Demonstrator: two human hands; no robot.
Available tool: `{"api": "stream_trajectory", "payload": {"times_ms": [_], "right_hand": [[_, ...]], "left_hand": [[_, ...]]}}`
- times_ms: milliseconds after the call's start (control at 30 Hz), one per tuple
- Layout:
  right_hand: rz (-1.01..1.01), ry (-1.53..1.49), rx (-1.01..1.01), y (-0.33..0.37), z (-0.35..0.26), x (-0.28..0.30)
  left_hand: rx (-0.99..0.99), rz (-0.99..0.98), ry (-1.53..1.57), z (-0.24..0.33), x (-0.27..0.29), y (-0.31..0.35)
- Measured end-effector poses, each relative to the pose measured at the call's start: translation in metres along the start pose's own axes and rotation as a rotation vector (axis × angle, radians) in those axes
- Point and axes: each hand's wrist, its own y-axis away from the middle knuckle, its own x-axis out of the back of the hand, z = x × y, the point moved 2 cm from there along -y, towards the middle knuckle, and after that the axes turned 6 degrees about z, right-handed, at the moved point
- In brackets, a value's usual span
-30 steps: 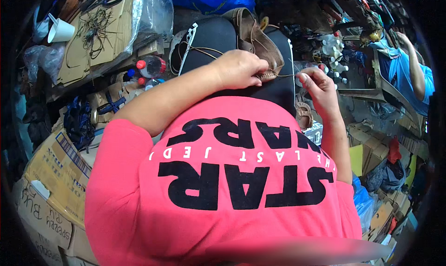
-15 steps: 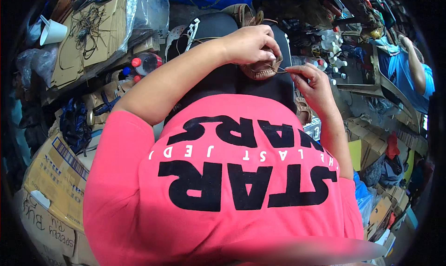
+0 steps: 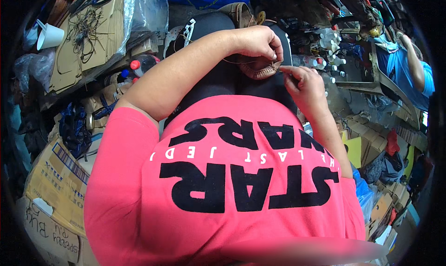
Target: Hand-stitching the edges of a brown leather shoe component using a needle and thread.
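Observation:
A brown leather shoe with a row of stitches round its toe rests between my dark-clad thighs. My left hand reaches over it from the left, its fingers bent into a pinch at the toe; what the fingertips grip is too small to make out. At the toe's right edge is my right hand, index finger and thumb pinched near the last stitches on a thin thread whose end their tips hide. Another length of thread runs beneath my left wrist across the shoe. The hands cover part of the shoe.
At the upper left, cardboard sheets carry a tangle of dark cords, with a white cup beside them. Plastic bottles crowd the right of my legs. Another person in blue is at the far right. A cardboard box lies lower left.
My right hand has moved left and in against the shoe's toe; the short thread stretched between them is no longer visible. My left hand stays over the shoe, with its fingers slightly shifted.

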Motion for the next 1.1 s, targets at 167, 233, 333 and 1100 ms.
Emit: {"api": "stream_trajectory", "payload": {"times_ms": [167, 233, 333, 1100], "right_hand": [[0.063, 0.076, 0.128, 0.000, 0.006, -0.005], [0.031, 0.014, 0.094, -0.006, 0.011, -0.006], [-0.038, -0.130, 0.029, -0.011, 0.026, -0.011], [-0.412, -0.663, -0.173, -0.038, 0.087, -0.024]], "left_hand": [[0.044, -0.027, 0.001, 0.001, 0.002, -0.005], [0.029, -0.038, 0.004, -0.001, 0.003, -0.005], [0.039, -0.021, -0.013, -0.001, 0.003, -0.005], [0.002, -0.004, -0.182, -0.003, 0.010, -0.007]]}}
